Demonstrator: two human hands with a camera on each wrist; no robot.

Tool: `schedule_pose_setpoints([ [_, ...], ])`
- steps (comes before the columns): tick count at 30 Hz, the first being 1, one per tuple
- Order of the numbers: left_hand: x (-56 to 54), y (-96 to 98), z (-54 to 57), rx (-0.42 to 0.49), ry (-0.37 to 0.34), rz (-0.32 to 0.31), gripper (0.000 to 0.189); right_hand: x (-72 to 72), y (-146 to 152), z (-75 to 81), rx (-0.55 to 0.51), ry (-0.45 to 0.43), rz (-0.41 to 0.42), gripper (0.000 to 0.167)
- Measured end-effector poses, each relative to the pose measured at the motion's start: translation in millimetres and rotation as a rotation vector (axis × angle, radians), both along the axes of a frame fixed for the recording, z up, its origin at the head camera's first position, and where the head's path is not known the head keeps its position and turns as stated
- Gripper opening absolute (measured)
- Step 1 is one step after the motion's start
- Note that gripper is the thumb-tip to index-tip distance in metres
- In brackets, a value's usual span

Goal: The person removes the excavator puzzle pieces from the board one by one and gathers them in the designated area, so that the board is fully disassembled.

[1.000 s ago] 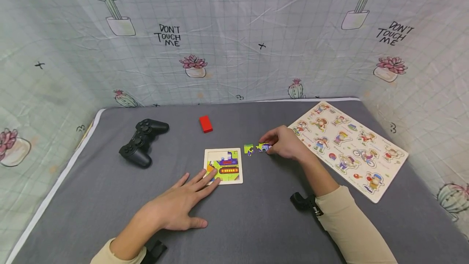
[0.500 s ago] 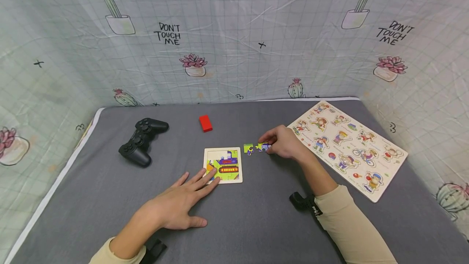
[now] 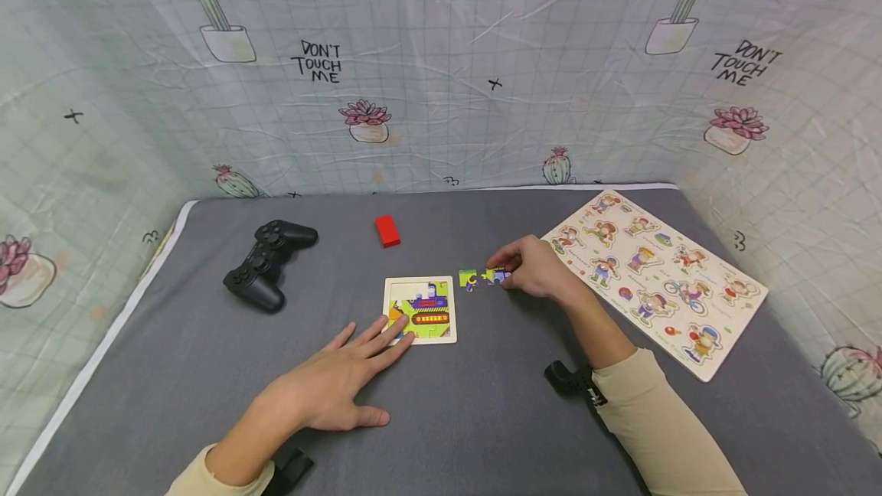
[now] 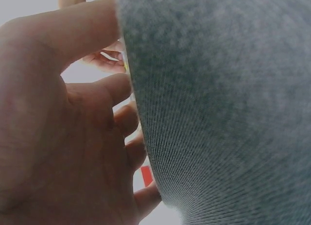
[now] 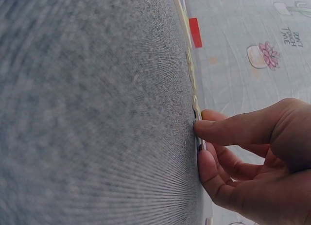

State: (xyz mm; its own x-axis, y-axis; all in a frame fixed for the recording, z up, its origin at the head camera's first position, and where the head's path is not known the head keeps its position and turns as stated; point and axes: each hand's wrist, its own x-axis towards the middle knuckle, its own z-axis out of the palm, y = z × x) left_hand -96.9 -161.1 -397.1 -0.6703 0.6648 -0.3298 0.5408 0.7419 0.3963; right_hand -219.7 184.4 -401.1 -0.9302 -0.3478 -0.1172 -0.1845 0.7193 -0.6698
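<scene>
In the head view a small square puzzle tray (image 3: 419, 280) lies on the grey cloth, with a bulldozer picture partly filled in and bare wood along its top left. My left hand (image 3: 344, 381) is spread flat, its fingertips over the tray's lower left corner. To the right of the tray lies a green puzzle piece (image 3: 468, 279). Beside that, my right hand (image 3: 540, 270) pinches a purple and green puzzle piece (image 3: 495, 275) between thumb and fingers, low at the cloth; the right wrist view shows this grip (image 5: 243, 157) edge-on. The fingers hide part of that piece.
A black game controller (image 3: 269, 266) lies at the left. Behind the tray is a red block (image 3: 387, 231). A large wooden picture board (image 3: 661, 282) with children figures lies slanted at the right, under the right forearm's far side. A patterned curtain (image 3: 441, 83) stands behind.
</scene>
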Motion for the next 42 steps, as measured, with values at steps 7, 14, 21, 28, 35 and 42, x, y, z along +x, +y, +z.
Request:
schedule_pose_setpoints([
  [7,1.1,-0.2,0.8,0.001,0.008,0.002,0.100,0.1,-0.6,-0.2,-0.001,-0.004,-0.004,0.033],
  [14,1.6,0.0,1.2,0.000,0.015,-0.001,0.100,0.1,0.1,-0.9,0.000,0.003,-0.001,0.033],
  [21,2.0,0.4,1.2,0.001,0.017,0.002,0.100,-1.2,1.5,-1.7,-0.007,0.000,0.004,0.033],
  [28,1.5,0.5,0.2,-0.004,0.015,0.002,0.099,-3.5,3.3,-3.2,-0.021,-0.010,0.013,0.033],
  [35,1.6,1.0,0.0,-0.003,0.011,0.004,0.100,-3.3,4.1,-2.3,-0.046,-0.027,0.019,0.033],
  [42,1.1,1.4,0.0,-0.006,0.009,0.007,0.101,-2.0,3.5,0.5,-0.046,-0.027,0.016,0.033],
])
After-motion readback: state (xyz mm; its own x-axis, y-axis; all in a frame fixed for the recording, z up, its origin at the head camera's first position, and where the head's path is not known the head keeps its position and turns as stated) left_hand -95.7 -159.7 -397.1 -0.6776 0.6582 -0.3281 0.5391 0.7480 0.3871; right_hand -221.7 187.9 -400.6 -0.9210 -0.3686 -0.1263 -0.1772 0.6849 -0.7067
